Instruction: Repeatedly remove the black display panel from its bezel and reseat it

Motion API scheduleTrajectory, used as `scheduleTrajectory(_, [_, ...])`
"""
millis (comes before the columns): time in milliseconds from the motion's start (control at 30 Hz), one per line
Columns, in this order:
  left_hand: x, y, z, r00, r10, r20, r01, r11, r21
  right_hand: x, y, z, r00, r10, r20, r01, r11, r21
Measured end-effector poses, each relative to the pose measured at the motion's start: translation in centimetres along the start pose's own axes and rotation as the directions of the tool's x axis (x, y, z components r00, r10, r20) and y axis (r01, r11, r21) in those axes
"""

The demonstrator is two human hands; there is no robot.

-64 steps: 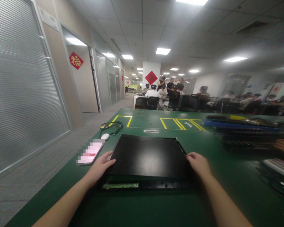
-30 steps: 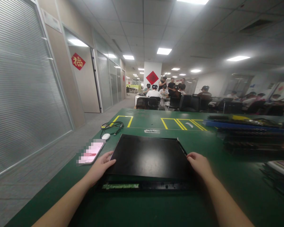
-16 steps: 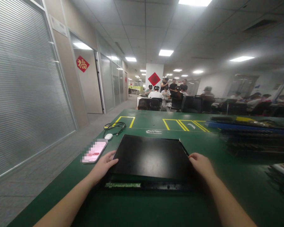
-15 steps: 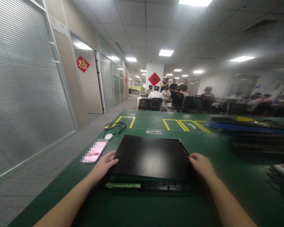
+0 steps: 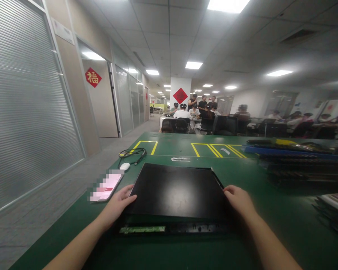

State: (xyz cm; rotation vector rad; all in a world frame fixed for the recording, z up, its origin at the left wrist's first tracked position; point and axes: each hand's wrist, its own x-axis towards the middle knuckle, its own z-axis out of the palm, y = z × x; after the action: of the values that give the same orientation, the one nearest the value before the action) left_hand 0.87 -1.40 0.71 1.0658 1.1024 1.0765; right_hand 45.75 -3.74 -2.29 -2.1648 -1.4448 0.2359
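A flat black metal cover (image 5: 176,191) lies on top of a low chassis on the green table (image 5: 264,225). A green circuit board strip (image 5: 142,229) shows along the chassis's near edge, below the cover. My left hand (image 5: 116,205) grips the cover's left near corner, fingers curled round its edge. My right hand (image 5: 239,200) holds the right near corner the same way. Both forearms reach in from the bottom of the view.
A phone (image 5: 107,186) lies left of the cover, with a white mouse (image 5: 125,166) and a black cable (image 5: 132,153) behind it. Stacked dark trays (image 5: 295,159) fill the right side. Yellow floor-style markings (image 5: 214,149) cross the far table. People sit at desks beyond.
My hands and the cover have stayed in the same hold. Only the view has shifted a little.
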Motion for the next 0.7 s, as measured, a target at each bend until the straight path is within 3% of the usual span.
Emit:
scheduleTrajectory(233, [0.3,-0.5,-0.3,1.0,0.016,0.016,-0.016,0.999,-0.046,0.0,0.1,0.2,1.0,0.005,-0.013,-0.005,1.0,0.003])
scheduleTrajectory(700, [-0.4,0.1,0.7,0.998,0.01,-0.06,-0.015,0.996,-0.087,0.3,0.6,0.5,0.999,0.012,-0.032,-0.013,1.0,-0.001])
